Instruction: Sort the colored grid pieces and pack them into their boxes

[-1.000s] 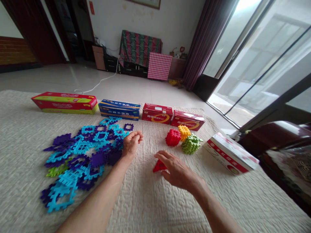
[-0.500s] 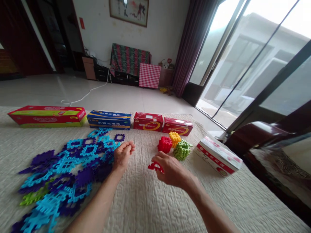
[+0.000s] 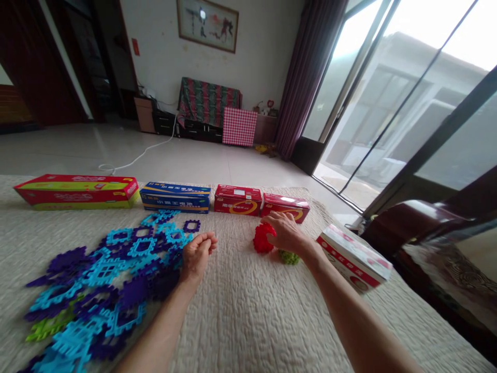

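Note:
My right hand (image 3: 286, 231) reaches over a red stack (image 3: 263, 239) of toothed plastic building pieces. Its thumb and fingers close on a red piece at the top of this stack. Under the hand shows part of a green stack (image 3: 289, 257) of similar pieces; the yellow stack behind is hidden by my hand. My left hand (image 3: 199, 254) hovers or rests in a loose fist, with nothing showing in its curled fingers. Beside it on the left spreads a pile of light blue and purple pieces (image 3: 104, 270), with a few green pieces (image 3: 54, 324) at the near left.
Along the far side stand a long red-and-green box (image 3: 77, 192), a blue box (image 3: 174, 198) and two red boxes (image 3: 237, 200). A white-and-red box (image 3: 355, 259) sits to the right. Everything lies on a beige quilted cover (image 3: 233, 316).
My right hand has moved up and away from me, carrying the red piece to the red stack. It now covers the yellow stack. My left hand keeps its place. The view has tilted up slightly.

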Demonstrator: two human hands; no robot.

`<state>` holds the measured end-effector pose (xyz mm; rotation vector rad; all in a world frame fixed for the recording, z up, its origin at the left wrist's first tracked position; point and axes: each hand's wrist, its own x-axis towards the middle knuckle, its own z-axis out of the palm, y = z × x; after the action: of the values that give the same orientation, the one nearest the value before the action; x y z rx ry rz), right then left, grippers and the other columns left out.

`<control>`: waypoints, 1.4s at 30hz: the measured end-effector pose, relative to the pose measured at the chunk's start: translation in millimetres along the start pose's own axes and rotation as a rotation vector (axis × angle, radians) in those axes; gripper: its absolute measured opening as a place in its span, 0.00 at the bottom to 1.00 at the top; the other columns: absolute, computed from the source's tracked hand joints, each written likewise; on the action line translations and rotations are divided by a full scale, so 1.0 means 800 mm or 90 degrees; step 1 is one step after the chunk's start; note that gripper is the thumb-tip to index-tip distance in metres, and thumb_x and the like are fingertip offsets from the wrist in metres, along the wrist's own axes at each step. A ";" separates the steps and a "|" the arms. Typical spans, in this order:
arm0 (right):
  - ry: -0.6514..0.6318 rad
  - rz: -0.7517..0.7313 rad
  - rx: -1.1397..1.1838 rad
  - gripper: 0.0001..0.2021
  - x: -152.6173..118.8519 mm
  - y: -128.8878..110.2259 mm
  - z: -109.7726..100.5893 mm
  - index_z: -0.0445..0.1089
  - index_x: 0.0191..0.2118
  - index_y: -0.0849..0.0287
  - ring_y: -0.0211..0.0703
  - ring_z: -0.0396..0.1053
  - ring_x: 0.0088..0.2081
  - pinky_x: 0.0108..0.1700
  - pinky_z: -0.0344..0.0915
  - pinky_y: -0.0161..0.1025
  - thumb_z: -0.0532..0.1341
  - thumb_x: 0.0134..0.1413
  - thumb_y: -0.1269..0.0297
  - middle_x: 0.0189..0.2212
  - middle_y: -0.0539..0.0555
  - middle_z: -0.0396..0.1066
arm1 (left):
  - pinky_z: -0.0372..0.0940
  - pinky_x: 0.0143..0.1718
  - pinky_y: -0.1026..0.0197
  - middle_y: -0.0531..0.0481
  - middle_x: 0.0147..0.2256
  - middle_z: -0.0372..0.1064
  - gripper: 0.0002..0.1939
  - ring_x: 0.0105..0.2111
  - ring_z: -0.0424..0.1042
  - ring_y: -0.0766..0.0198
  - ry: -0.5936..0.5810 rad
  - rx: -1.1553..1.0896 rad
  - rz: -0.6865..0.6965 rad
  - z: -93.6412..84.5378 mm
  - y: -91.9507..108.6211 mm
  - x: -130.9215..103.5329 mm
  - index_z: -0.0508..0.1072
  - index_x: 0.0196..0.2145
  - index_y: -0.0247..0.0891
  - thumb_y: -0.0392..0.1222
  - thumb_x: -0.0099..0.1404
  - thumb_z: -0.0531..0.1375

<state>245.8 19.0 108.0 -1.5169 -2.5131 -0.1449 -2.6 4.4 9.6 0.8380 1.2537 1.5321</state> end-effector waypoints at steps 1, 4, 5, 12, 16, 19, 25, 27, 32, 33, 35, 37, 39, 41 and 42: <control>0.007 0.004 0.000 0.19 -0.001 0.000 0.000 0.68 0.47 0.58 0.52 0.62 0.49 0.50 0.53 0.50 0.59 0.46 0.72 0.48 0.58 0.68 | 0.63 0.27 0.65 0.49 0.27 0.74 0.15 0.25 0.71 0.65 -0.002 0.002 0.002 0.000 0.000 0.000 0.76 0.33 0.35 0.42 0.46 0.60; 0.052 0.012 0.004 0.21 -0.007 -0.004 -0.006 0.67 0.50 0.58 0.52 0.61 0.51 0.53 0.52 0.52 0.58 0.47 0.73 0.51 0.58 0.66 | 0.63 0.27 0.65 0.49 0.27 0.74 0.15 0.26 0.71 0.66 -0.008 0.009 0.005 0.000 0.000 0.000 0.76 0.33 0.36 0.42 0.47 0.59; 0.072 0.010 0.009 0.21 -0.011 -0.007 -0.009 0.67 0.50 0.58 0.52 0.61 0.52 0.53 0.52 0.51 0.57 0.47 0.74 0.51 0.58 0.66 | 0.63 0.28 0.65 0.49 0.27 0.74 0.15 0.26 0.71 0.66 -0.008 0.010 0.004 0.000 -0.001 0.001 0.76 0.33 0.36 0.42 0.47 0.59; 0.118 -0.041 0.169 0.20 -0.055 -0.076 0.009 0.67 0.47 0.57 0.45 0.65 0.47 0.50 0.60 0.43 0.52 0.48 0.78 0.45 0.56 0.68 | 0.63 0.27 0.66 0.51 0.26 0.73 0.13 0.24 0.70 0.68 -0.008 0.009 0.022 0.001 -0.001 -0.001 0.76 0.32 0.36 0.40 0.48 0.58; 0.113 -0.021 0.286 0.18 -0.062 -0.115 0.062 0.69 0.44 0.58 0.42 0.69 0.40 0.43 0.65 0.39 0.50 0.49 0.77 0.39 0.55 0.71 | 0.62 0.26 0.68 0.53 0.26 0.73 0.12 0.24 0.69 0.69 -0.021 0.015 0.035 0.002 -0.001 0.000 0.76 0.31 0.36 0.37 0.49 0.55; 0.172 0.035 0.336 0.16 -0.055 -0.129 0.102 0.71 0.41 0.60 0.42 0.70 0.37 0.40 0.66 0.39 0.49 0.51 0.74 0.36 0.56 0.72 | 0.62 0.25 0.68 0.52 0.25 0.73 0.12 0.24 0.69 0.70 -0.013 0.013 0.038 0.001 -0.004 0.003 0.75 0.31 0.36 0.36 0.50 0.54; 0.309 0.149 0.341 0.14 -0.052 -0.129 0.135 0.72 0.36 0.61 0.43 0.71 0.35 0.38 0.66 0.37 0.50 0.52 0.68 0.33 0.57 0.74 | 0.65 0.28 0.67 0.50 0.30 0.75 0.16 0.27 0.72 0.68 -0.055 0.162 0.116 0.000 -0.013 0.008 0.75 0.36 0.35 0.35 0.56 0.50; 0.313 0.176 0.330 0.15 -0.056 -0.133 0.135 0.73 0.36 0.61 0.44 0.71 0.36 0.40 0.66 0.38 0.49 0.51 0.66 0.33 0.57 0.74 | 0.66 0.28 0.67 0.50 0.29 0.75 0.16 0.27 0.72 0.68 -0.066 0.200 0.131 0.001 -0.013 0.005 0.75 0.36 0.34 0.33 0.56 0.49; 0.303 0.236 0.286 0.18 -0.068 -0.158 0.136 0.73 0.38 0.62 0.45 0.70 0.40 0.43 0.65 0.39 0.47 0.50 0.68 0.38 0.60 0.72 | 0.67 0.34 0.65 0.52 0.29 0.76 0.17 0.29 0.73 0.67 -0.090 0.299 0.178 -0.011 -0.005 -0.021 0.77 0.33 0.37 0.28 0.54 0.50; 0.303 0.242 0.285 0.18 -0.069 -0.162 0.136 0.73 0.38 0.63 0.45 0.70 0.40 0.44 0.64 0.39 0.47 0.49 0.69 0.38 0.60 0.72 | 0.68 0.35 0.65 0.52 0.28 0.76 0.17 0.29 0.73 0.67 -0.093 0.319 0.188 -0.017 -0.002 -0.029 0.77 0.32 0.37 0.27 0.54 0.50; 0.300 0.251 0.284 0.18 -0.071 -0.166 0.136 0.73 0.38 0.62 0.45 0.69 0.40 0.44 0.64 0.39 0.48 0.48 0.69 0.38 0.59 0.72 | 0.68 0.37 0.64 0.52 0.29 0.76 0.17 0.30 0.74 0.66 -0.098 0.357 0.213 -0.035 0.007 -0.044 0.78 0.32 0.37 0.26 0.54 0.51; 0.295 0.263 0.282 0.17 -0.071 -0.168 0.135 0.73 0.38 0.61 0.44 0.69 0.40 0.44 0.64 0.39 0.48 0.48 0.70 0.38 0.58 0.72 | 0.68 0.40 0.64 0.52 0.31 0.77 0.17 0.33 0.74 0.65 -0.095 0.390 0.248 -0.058 0.021 -0.057 0.78 0.33 0.38 0.26 0.55 0.52; 0.292 0.280 0.277 0.17 -0.068 -0.168 0.134 0.73 0.37 0.61 0.45 0.69 0.40 0.44 0.63 0.39 0.49 0.48 0.69 0.38 0.58 0.72 | 0.67 0.44 0.64 0.50 0.35 0.77 0.17 0.38 0.74 0.65 -0.072 0.421 0.284 -0.087 0.037 -0.064 0.78 0.35 0.38 0.27 0.57 0.52; 0.291 0.302 0.270 0.17 -0.064 -0.169 0.135 0.74 0.37 0.61 0.46 0.69 0.40 0.44 0.63 0.41 0.49 0.49 0.68 0.38 0.59 0.72 | 0.66 0.46 0.63 0.48 0.37 0.76 0.17 0.40 0.74 0.64 -0.032 0.450 0.306 -0.118 0.052 -0.064 0.78 0.37 0.37 0.27 0.58 0.51; 0.291 0.313 0.266 0.17 -0.063 -0.169 0.135 0.74 0.37 0.61 0.47 0.69 0.40 0.44 0.63 0.41 0.49 0.49 0.68 0.38 0.60 0.72 | 0.65 0.47 0.62 0.47 0.38 0.76 0.17 0.40 0.73 0.64 -0.008 0.464 0.312 -0.135 0.058 -0.062 0.77 0.38 0.36 0.27 0.58 0.51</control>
<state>135.6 -67.4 -5.8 -1.6350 -1.6444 0.0960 -97.3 -77.9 31.7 1.7207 1.7135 1.4180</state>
